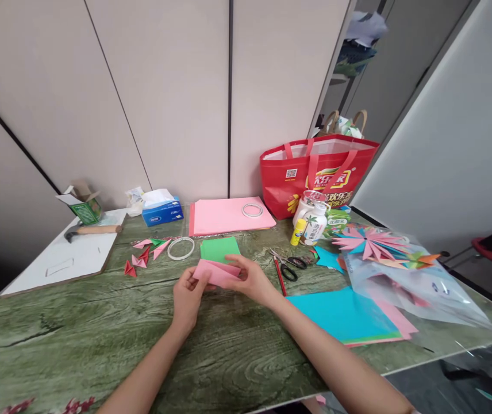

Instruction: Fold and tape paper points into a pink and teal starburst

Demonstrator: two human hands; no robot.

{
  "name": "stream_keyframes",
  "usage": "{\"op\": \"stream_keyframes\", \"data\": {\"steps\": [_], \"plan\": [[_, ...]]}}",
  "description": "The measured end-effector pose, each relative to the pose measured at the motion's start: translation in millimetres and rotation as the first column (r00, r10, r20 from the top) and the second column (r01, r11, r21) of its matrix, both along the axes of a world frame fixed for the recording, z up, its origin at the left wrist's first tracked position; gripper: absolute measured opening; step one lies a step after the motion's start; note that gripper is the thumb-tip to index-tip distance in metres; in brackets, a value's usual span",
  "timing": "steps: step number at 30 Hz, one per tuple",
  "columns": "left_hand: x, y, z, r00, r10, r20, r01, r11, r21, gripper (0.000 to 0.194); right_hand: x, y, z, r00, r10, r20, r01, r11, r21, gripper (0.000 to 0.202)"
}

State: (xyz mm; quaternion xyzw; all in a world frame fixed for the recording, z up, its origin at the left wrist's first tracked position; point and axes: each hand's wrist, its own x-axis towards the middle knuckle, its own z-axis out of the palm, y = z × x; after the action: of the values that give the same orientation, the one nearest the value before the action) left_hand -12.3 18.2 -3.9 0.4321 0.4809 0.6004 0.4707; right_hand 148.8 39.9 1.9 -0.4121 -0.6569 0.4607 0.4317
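A folded pink paper (216, 272) is held up between both hands over the middle of the table. My left hand (189, 296) grips its left end, thumb on the near face. The fingers of my right hand (250, 280) close on its right end, with the index finger along the top. Just behind the pink paper lies a stack of green paper squares (220, 248), partly covered by it and by my right fingers. To the left of the green squares rests a roll of white tape (181, 248).
Small folded pieces (139, 257), a hammer (95, 229) on a white board (77, 259) and a tissue box (162, 213) are left. Scissors (289, 267), a red pencil (280, 277), blue sheets (343, 313), paper stars (371, 244) and a red bag (280, 187) are right.
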Motion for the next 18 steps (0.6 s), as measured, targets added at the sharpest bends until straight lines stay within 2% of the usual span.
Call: {"op": "stream_keyframes", "data": {"steps": [3,5,13,18], "plan": [[0.1,-0.6,-0.2,1.0,-0.008,-0.024,0.007,1.0,-0.028,0.028,-4.8,1.9,-5.2,0.998,-0.03,0.059,0.027,0.998,0.06,0.027],[-0.3,-0.2,-0.9,0.999,0.004,-0.035,-0.005,0.999,-0.039,0.028,-5.9,1.7,-7.4,0.994,-0.058,0.087,0.052,0.996,0.073,0.019],[-2.5,2.9,-2.9,0.999,-0.044,-0.007,0.043,0.995,-0.085,0.032,-6.5,-1.8,-17.9,0.995,-0.094,0.022,0.093,0.995,0.042,0.017],[-1.1,2.4,-3.5,0.999,-0.036,0.022,0.039,0.993,-0.109,0.031,-6.6,-4.4,-16.2,0.986,-0.164,0.025,0.163,0.986,0.034,0.02]]}}
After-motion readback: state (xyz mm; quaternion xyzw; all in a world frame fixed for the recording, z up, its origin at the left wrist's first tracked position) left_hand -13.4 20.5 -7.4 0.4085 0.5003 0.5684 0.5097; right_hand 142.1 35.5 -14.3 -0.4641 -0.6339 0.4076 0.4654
